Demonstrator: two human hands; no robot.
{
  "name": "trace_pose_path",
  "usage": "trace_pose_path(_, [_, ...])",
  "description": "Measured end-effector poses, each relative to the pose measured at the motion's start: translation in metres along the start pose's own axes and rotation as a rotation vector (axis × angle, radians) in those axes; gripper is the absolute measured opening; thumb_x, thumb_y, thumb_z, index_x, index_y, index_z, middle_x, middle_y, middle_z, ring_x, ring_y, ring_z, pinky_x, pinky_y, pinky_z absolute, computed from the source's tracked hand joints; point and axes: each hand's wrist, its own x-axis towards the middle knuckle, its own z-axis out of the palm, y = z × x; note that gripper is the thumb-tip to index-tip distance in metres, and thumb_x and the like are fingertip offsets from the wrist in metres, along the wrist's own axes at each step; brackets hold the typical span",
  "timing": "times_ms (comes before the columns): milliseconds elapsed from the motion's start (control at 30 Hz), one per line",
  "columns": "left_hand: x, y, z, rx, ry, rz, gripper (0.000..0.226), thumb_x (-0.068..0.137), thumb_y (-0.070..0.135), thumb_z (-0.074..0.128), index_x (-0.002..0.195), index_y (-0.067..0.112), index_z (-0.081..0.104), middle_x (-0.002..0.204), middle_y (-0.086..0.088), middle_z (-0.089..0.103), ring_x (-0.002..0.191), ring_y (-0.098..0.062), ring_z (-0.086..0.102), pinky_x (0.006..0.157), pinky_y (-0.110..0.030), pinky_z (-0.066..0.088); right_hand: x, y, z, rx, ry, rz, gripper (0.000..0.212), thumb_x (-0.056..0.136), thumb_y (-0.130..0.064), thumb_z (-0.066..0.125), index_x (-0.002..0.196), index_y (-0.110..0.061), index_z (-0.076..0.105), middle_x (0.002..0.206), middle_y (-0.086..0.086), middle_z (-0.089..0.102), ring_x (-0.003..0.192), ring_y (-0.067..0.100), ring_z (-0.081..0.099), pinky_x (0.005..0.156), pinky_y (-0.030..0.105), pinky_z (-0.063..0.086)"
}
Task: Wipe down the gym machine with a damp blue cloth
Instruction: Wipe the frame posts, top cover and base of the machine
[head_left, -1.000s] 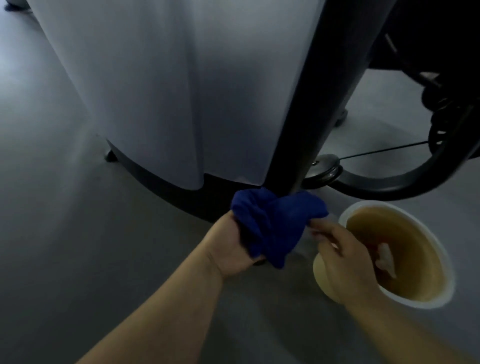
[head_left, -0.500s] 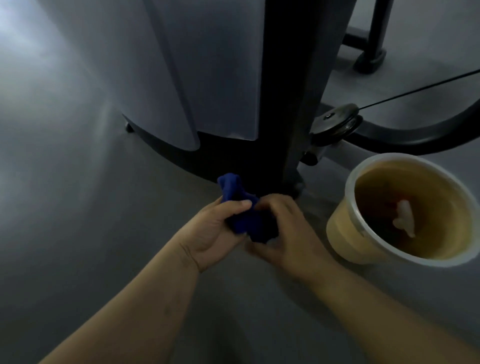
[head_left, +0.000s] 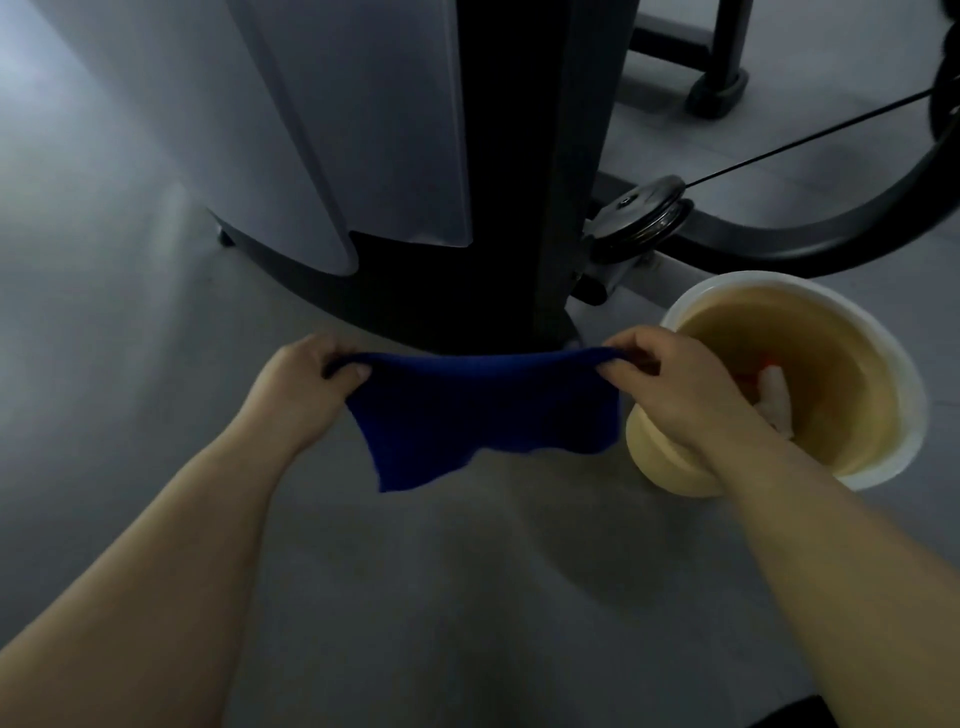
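Grey floor (head_left: 104, 415) w/ gym machine (head_left: 467, 208) base at 12 o'clock. Left hand (head_left: 306, 389) pinches blue cloth (head_left: 467, 415) at its 9 o'clock corner; cloth spread flat betw. hands, just in front of machine base. Right hand (head_left: 675, 384) pinches the 3 o'clock corner. Tan bucket (head_left: 883, 332) at 3 o'clock, white rim, pale rag (head_left: 776, 402) inside.

I see a smooth grey floor (head_left: 104, 364), dimly lit, with a cream bucket (head_left: 878, 395) standing on it.
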Motion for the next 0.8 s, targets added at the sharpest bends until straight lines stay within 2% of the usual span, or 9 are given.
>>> trace_pose_path(167, [0.0, 0.003, -0.015, -0.13, 0.088, 0.033, 0.002, 0.091, 0.027, 0.067, 0.091, 0.025, 0.067, 0.083, 0.001, 0.067, 0.074, -0.016, 0.061, 0.069, -0.031, 0.045, -0.009, -0.009, -0.009, -0.083, -0.047, 0.002, 0.021, 0.101, -0.027, 0.05, 0.116, -0.033, 0.063, 0.092, -0.015, 0.061, 0.092, 0.001, 0.055, 0.068, 0.005, 0.032])
trace_pose_path(233, [-0.001, 0.005, -0.019, -0.185, 0.124, 0.047, 0.007, 0.091, 0.03, 0.067, 0.084, 0.028, 0.066, 0.079, 0.004, 0.066, 0.07, -0.011, 0.059, 0.065, -0.025, 0.045, -0.014, -0.014, -0.011, -0.126, 0.0, -0.019, 0.02, 0.102, -0.025, 0.049, 0.114, -0.034, 0.062, 0.087, -0.02, 0.054, 0.083, -0.013, 0.049, 0.063, -0.011, 0.022])
trace_pose_path(267, [-0.002, 0.006, -0.02, -0.201, 0.144, 0.063, 0.011, 0.092, 0.03, 0.066, 0.081, 0.03, 0.064, 0.078, 0.006, 0.065, 0.069, -0.009, 0.058, 0.064, -0.024, 0.044, -0.015, -0.017, -0.012, -0.14, 0.035, -0.039, 0.019, 0.101, -0.023, 0.05, 0.112, -0.033, 0.062, 0.086, -0.021, 0.053, 0.079, -0.019, 0.047, 0.062, -0.012, 0.02])
trace_pose_path(400, [-0.004, 0.016, -0.022, -0.241, 0.226, 0.108, 0.022, 0.096, 0.034, 0.059, 0.074, 0.033, 0.059, 0.074, 0.01, 0.061, 0.065, -0.003, 0.053, 0.061, -0.023, 0.041, -0.014, -0.019, -0.012, 0.001, 0.146, -0.056, 0.014, 0.099, -0.022, 0.054, 0.102, -0.033, 0.062, 0.091, -0.018, 0.061, 0.087, -0.004, 0.055, 0.074, 0.012, 0.04])
trace_pose_path(533, [-0.007, 0.016, -0.015, -0.071, 0.239, 0.122, 0.037, 0.101, 0.038, 0.048, 0.074, 0.014, 0.057, 0.067, 0.004, 0.051, 0.06, -0.01, 0.045, 0.054, -0.026, 0.032, -0.015, -0.019, -0.015, 0.189, 0.186, -0.012, 0.012, 0.098, -0.025, 0.056, 0.094, -0.035, 0.061, 0.096, -0.012, 0.066, 0.094, 0.003, 0.06, 0.089, 0.027, 0.049])
trace_pose_path(600, [-0.008, 0.016, -0.014, -0.026, 0.268, 0.173, 0.036, 0.102, 0.034, 0.046, 0.074, 0.013, 0.055, 0.073, 0.006, 0.049, 0.069, -0.012, 0.047, 0.059, -0.023, 0.029, -0.016, -0.02, -0.019, 0.231, 0.206, -0.007, 0.012, 0.099, -0.029, 0.054, 0.093, -0.034, 0.063, 0.093, -0.012, 0.067, 0.095, 0.005, 0.062, 0.092, 0.029, 0.048])
trace_pose_path(700, [-0.013, 0.021, -0.019, -0.171, 0.256, 0.151, 0.031, 0.1, 0.034, 0.05, 0.074, 0.02, 0.061, 0.073, 0.011, 0.056, 0.063, 0.009, 0.054, 0.056, -0.004, 0.035, -0.019, -0.024, -0.02, 0.276, 0.205, -0.009, 0.016, 0.1, -0.03, 0.052, 0.092, -0.035, 0.064, 0.088, -0.014, 0.068, 0.092, 0.001, 0.062, 0.088, 0.025, 0.046])
trace_pose_path(767, [-0.016, 0.018, -0.017, -0.176, 0.169, 0.1, 0.027, 0.097, 0.037, 0.055, 0.077, 0.024, 0.067, 0.07, 0.009, 0.062, 0.06, 0.006, 0.058, 0.058, -0.006, 0.043, -0.019, -0.026, -0.018, 0.234, 0.196, -0.011, 0.015, 0.1, -0.029, 0.053, 0.094, -0.033, 0.065, 0.087, -0.012, 0.067, 0.084, -0.007, 0.061, 0.079, 0.019, 0.043])
trace_pose_path(800, [-0.015, 0.014, -0.015, -0.156, 0.118, 0.068, 0.026, 0.097, 0.038, 0.056, 0.08, 0.022, 0.069, 0.072, 0.004, 0.067, 0.064, 0.0, 0.063, 0.065, -0.016, 0.052, -0.018, -0.026, -0.015, 0.239, 0.185, -0.005, 0.013, 0.099, -0.029, 0.053, 0.096, -0.03, 0.066, 0.09, -0.009, 0.068, 0.085, -0.005, 0.062, 0.076, 0.018, 0.044])
